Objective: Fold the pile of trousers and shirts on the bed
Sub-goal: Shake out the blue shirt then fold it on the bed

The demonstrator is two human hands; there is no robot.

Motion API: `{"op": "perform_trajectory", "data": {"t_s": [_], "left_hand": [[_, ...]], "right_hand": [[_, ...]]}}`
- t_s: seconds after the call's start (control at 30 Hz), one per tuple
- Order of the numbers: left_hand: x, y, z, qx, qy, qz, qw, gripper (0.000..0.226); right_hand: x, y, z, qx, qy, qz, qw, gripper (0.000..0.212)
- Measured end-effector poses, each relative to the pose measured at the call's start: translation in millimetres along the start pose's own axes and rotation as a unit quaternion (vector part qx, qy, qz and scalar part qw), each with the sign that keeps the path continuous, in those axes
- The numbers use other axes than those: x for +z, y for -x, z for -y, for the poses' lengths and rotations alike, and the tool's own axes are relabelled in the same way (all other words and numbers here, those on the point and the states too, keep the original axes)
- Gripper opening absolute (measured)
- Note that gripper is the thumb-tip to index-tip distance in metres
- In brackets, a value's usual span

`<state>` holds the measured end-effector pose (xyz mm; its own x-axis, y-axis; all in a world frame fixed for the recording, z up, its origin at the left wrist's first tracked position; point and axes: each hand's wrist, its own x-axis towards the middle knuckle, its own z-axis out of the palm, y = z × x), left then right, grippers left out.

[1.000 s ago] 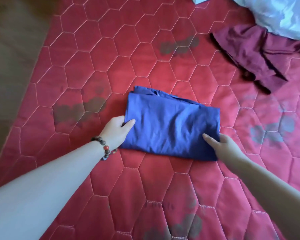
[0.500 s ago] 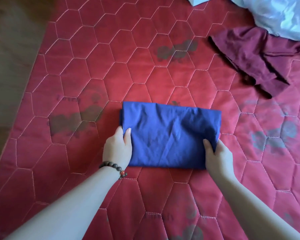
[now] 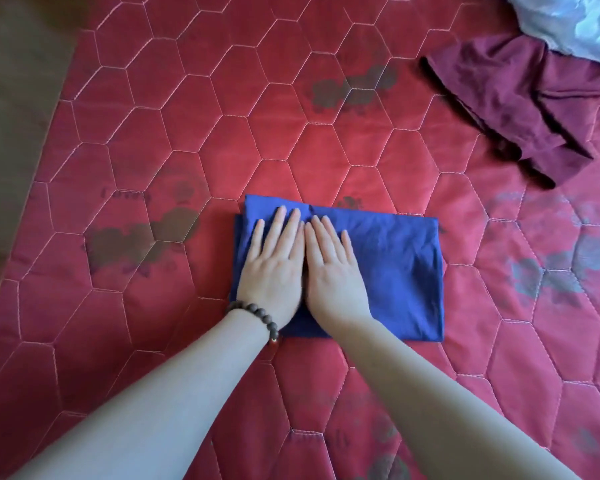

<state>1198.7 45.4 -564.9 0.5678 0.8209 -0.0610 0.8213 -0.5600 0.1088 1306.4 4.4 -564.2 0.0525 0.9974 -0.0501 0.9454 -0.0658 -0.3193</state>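
Head view: both hands flat, fingers straight, left hand (image 3: 272, 268) and right hand (image 3: 333, 271) side by side pressing the left half of the folded blue garment (image 3: 395, 268) mid-bed (image 3: 187, 98), likely flattening creases. Unfolded maroon garment (image 3: 510, 98) waits near the bed's far right corner.

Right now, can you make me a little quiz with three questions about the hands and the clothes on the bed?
1. True or false: both hands lie flat on the folded blue garment.
2. Which wrist wears the bead bracelet: A left, B right?
3. What colour is the unfolded garment at the far right of the bed?

Key: 1 true: left hand and right hand press side by side. 2 A. 3 maroon.
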Motion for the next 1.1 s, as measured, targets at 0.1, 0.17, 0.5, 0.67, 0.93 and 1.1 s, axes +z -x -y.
{"op": "perform_trajectory", "data": {"t_s": [0.1,0.17,0.5,0.67,0.93,1.1], "left_hand": [[12,4,15,-0.004,0.007,0.009,1.000,0.055],[16,7,16,-0.001,0.008,0.002,1.000,0.060],[12,8,19,-0.048,0.057,0.023,0.997,0.065],[12,37,28,-0.110,0.091,0.040,0.989,0.066],[10,77,8,-0.126,0.134,-0.021,0.983,0.059],[14,93,-25,-0.120,0.125,0.000,0.985,0.063]], "right_hand": [[12,1,-13,0.017,0.048,0.026,0.998,0.055],[11,8,-29,0.019,0.063,0.010,0.998,0.057],[-9,38,-83,0.232,0.070,0.040,0.969,0.065],[-13,62,-67,0.299,-0.001,0.017,0.954,0.068],[-17,109,-60,0.334,-0.002,-0.068,0.940,0.054],[-16,135,-74,0.311,0.035,-0.062,0.948,0.053]]}}
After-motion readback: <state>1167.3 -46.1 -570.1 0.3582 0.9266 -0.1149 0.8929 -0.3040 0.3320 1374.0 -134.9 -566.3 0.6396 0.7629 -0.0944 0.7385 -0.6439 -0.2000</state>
